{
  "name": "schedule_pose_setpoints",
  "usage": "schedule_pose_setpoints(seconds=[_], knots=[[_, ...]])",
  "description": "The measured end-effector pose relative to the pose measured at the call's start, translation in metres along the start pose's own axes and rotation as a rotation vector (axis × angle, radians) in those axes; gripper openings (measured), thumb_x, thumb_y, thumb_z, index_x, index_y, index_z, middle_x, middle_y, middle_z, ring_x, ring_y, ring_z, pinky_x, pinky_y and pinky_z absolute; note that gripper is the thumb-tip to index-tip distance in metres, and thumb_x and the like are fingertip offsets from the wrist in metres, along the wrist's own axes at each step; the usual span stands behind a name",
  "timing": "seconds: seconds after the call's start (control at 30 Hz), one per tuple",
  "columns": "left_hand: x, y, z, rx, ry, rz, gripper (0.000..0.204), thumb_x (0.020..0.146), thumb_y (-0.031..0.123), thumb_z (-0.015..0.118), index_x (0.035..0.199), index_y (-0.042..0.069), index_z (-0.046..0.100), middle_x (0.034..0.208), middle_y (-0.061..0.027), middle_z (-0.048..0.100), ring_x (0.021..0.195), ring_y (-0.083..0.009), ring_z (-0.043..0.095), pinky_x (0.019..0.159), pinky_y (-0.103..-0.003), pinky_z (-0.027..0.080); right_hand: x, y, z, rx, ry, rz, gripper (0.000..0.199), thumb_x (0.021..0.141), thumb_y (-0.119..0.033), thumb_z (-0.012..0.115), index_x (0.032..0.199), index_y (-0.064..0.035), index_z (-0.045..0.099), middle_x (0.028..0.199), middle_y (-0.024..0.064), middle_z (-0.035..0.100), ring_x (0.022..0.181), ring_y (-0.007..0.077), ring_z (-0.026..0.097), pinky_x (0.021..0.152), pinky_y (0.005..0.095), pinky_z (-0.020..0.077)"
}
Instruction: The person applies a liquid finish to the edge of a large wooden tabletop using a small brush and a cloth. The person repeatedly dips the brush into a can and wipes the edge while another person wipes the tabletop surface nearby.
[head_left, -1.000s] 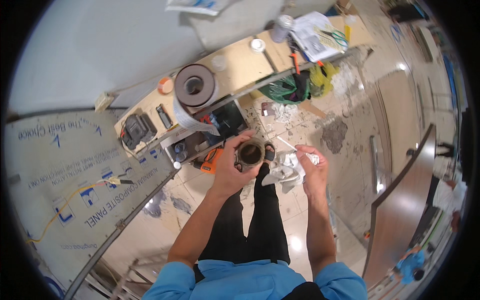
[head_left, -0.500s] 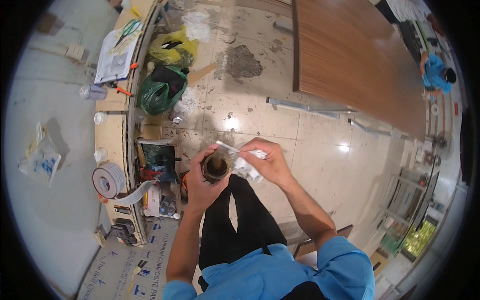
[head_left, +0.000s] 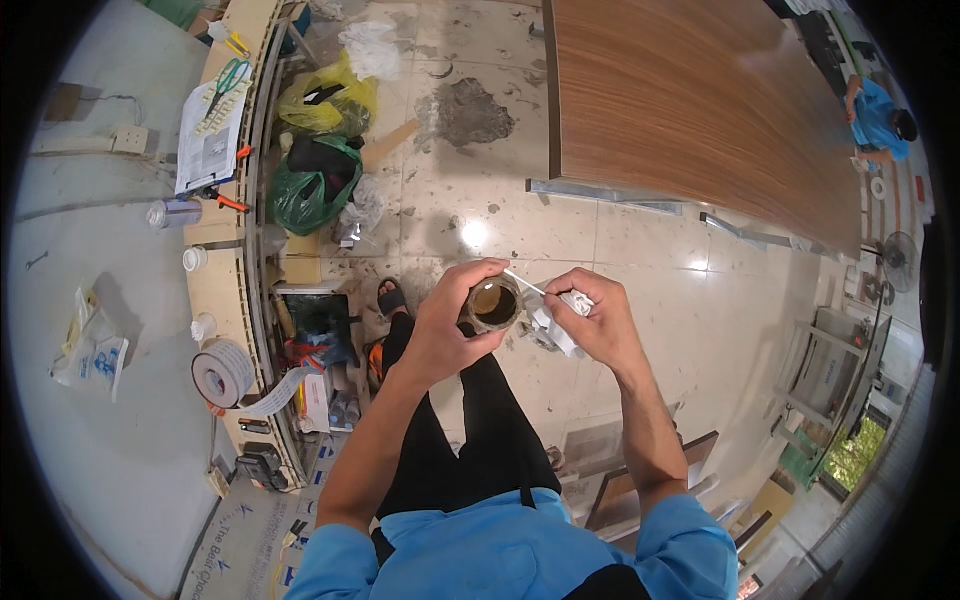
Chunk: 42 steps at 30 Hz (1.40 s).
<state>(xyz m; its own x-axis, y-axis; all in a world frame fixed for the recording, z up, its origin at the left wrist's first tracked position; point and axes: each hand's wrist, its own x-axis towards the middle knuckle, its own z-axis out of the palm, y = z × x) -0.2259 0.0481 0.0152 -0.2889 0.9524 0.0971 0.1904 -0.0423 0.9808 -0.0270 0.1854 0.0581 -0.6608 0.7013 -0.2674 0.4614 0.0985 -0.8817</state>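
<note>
Head view is showing the person's left hand (head_left: pixel 443 330) wrapping its fingers around a small round brown-rimmed open container (head_left: pixel 493 305), holding it at chest height over the black trousers (head_left: pixel 470 440). The right hand (head_left: pixel 597 322) is pinching a thin white stick (head_left: pixel 527 284) whose tip is reaching the container's rim, while also clutching a crumpled white wad (head_left: pixel 553 325) against the palm; its fingers are curled narrow around both.

Compared with half a second ago, the hands are sitting in nearly the same pose, with the container still between them; the view is shifting only slightly, so the long wooden workbench (head_left: pixel 232 250) and the large brown wood-grain panel (head_left: pixel 700 110) are lying much as they did. One second ago the head was turned the other way, with the bench above the hands.

Counted: two hands, one container, one stick, one wad, one large roll of grey-white tape (head_left: pixel 222 372) on the bench, one green plastic bag (head_left: pixel 312 185) and one yellow plastic bag (head_left: pixel 325 95) on the floor, one sandalled foot (head_left: pixel 391 297).

Glossy beige floor tiles (head_left: pixel 640 260) are showing stains and dust. Another person in a blue shirt (head_left: pixel 878 108) is crouching far off at the upper right.
</note>
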Motion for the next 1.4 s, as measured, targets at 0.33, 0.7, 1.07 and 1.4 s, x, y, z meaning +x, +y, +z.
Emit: schedule_pose_setpoints(seconds=[0.33,0.7,1.07,1.4], knots=[[0.026,-0.031,-0.045,0.037,0.094,-0.010,0.074,0.077,-0.001,0.089,0.140,0.001,0.051,0.143,-0.0154,0.065,0.132,-0.0277,0.064,0.113,-0.038,0.050,0.010,-0.063,0.044,-0.273,0.299,-0.160,0.011,0.089,0.000,0.081,0.099,-0.0016,0.077,0.089,0.0105,0.069,0.076,0.0250,0.068,0.070,0.0330,0.0532],[0.038,-0.029,-0.068,0.115,-0.028,0.060,0.074,0.071,-0.008,0.081,0.137,0.003,0.051,0.145,-0.0145,0.060,0.134,-0.0384,0.055,0.111,-0.045,0.049,0.039,-0.104,0.084,-0.644,0.140,-0.177,0.023,0.079,0.001,0.081,0.094,-0.0050,0.065,0.089,0.0113,0.058,0.082,0.0342,0.067,0.067,0.0480,0.0543],[0.021,-0.030,-0.032,0.149,-0.005,-0.009,0.072,0.075,-0.002,0.085,0.138,0.003,0.052,0.146,-0.0171,0.062,0.132,-0.0323,0.063,0.111,-0.039,0.050,-0.001,-0.038,0.059,-0.082,0.209,-0.007,0.011,0.089,-0.001,0.081,0.099,-0.0007,0.077,0.088,0.0127,0.072,0.078,0.0251,0.069,0.071,0.0338,0.0529],[0.004,-0.039,-0.003,0.071,0.031,-0.089,0.069,0.079,-0.006,0.084,0.137,0.000,0.048,0.147,-0.0190,0.059,0.133,-0.0242,0.060,0.114,-0.036,0.049,0.019,0.033,0.045,-0.114,0.826,-0.146,0.011,0.089,-0.004,0.082,0.099,-0.0016,0.079,0.091,0.0110,0.073,0.084,0.0216,0.070,0.074,0.0314,0.0530]])
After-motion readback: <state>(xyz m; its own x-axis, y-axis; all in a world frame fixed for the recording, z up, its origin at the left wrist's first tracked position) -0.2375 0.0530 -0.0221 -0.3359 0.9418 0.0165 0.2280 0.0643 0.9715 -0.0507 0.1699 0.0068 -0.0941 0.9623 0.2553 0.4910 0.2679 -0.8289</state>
